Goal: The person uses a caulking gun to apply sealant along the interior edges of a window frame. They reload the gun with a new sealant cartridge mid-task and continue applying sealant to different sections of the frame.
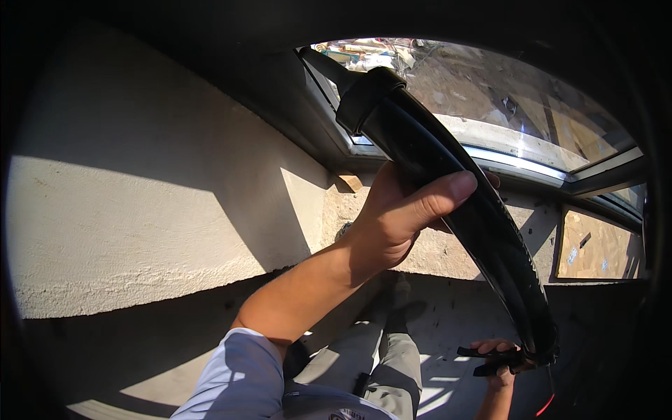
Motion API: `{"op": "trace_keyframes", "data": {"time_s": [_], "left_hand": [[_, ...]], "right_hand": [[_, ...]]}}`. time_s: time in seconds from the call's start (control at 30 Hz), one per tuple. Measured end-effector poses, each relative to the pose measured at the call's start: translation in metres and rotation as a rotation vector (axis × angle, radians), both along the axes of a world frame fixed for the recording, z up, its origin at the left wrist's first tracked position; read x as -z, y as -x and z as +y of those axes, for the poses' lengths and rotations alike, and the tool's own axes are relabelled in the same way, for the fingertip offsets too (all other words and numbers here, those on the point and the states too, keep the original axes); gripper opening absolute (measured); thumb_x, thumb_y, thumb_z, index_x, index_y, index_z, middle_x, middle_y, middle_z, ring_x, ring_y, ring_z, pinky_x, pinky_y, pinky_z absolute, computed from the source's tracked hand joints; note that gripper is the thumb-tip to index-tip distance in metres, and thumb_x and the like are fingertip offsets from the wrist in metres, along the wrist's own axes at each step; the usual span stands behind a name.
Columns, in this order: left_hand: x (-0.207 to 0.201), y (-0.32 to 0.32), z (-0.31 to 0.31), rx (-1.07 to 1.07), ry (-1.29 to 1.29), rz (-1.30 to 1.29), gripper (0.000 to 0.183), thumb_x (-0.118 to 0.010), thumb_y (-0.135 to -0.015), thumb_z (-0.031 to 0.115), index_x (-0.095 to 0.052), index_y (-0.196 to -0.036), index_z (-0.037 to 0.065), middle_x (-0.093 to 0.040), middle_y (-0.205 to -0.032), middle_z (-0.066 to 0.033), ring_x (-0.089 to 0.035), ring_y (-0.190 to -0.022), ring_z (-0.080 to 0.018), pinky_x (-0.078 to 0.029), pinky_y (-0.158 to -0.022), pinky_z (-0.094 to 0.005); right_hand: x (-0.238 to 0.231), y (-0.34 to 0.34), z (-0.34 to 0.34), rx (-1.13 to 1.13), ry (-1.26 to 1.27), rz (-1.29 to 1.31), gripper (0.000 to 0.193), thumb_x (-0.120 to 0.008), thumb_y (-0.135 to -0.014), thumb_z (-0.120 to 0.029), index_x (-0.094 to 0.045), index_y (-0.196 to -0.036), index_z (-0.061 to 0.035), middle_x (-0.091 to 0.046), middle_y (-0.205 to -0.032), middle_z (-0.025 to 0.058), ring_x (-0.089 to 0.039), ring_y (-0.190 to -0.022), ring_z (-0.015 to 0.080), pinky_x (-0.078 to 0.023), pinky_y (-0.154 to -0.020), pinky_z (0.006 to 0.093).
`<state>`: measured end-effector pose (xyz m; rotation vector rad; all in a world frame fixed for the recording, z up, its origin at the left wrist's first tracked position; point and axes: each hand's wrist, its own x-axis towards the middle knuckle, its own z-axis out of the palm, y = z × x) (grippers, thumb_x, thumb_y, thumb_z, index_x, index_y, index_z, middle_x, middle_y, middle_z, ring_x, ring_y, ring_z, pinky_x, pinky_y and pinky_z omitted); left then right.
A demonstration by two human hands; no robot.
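A long black caulking gun (427, 157) runs slantwise from the window corner at the top down to the lower right. Around its barrel my left hand (409, 210) is wrapped, thumb lying on top. At the lower end my right hand (498, 357) grips the handle and black trigger, its fingers partly hidden. The dark nozzle (325, 70) points at the corner of the window frame (334, 115); whether its tip touches the frame cannot be made out.
A rough pale wall (140, 196) stands at left. A small wood block (348, 183) sits on the sill (441, 252) below the window. A wooden board (595, 245) leans at right. Beyond the window glass (490, 91) lies ground with rubble. My legs (399, 364) are below.
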<state>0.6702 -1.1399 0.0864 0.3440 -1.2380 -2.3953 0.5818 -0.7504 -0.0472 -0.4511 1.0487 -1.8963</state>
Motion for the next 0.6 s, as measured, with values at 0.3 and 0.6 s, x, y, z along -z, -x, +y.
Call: {"op": "trace_keyframes", "data": {"time_s": [0.3, 0.6], "left_hand": [[0.002, 0.000, -0.016, -0.014, 0.121, -0.072, 0.046, -0.068, -0.097, 0.029, -0.064, -0.124, -0.008, -0.072, -0.118, -0.0245, -0.072, -0.110, -0.0321, -0.057, -0.102, -0.0450], [0.002, 0.000, -0.017, -0.104, 0.119, -0.149, 0.043, -0.071, -0.093, 0.028, -0.066, -0.118, -0.006, -0.075, -0.111, -0.0230, -0.076, -0.101, -0.0303, -0.062, -0.094, -0.0420]], "right_hand": [[0.020, -0.003, -0.017, 0.020, 0.033, 0.059, 0.050, -0.084, -0.088, -0.036, -0.062, -0.117, -0.0017, -0.071, -0.105, 0.0270, -0.070, -0.101, 0.0464, -0.057, -0.094, 0.0616], [0.020, -0.013, -0.042, -0.037, 0.065, -0.020, 0.050, -0.083, -0.086, -0.050, -0.066, -0.100, -0.0053, -0.069, -0.092, 0.0206, -0.072, -0.088, 0.0393, -0.054, -0.092, 0.0537]]}}
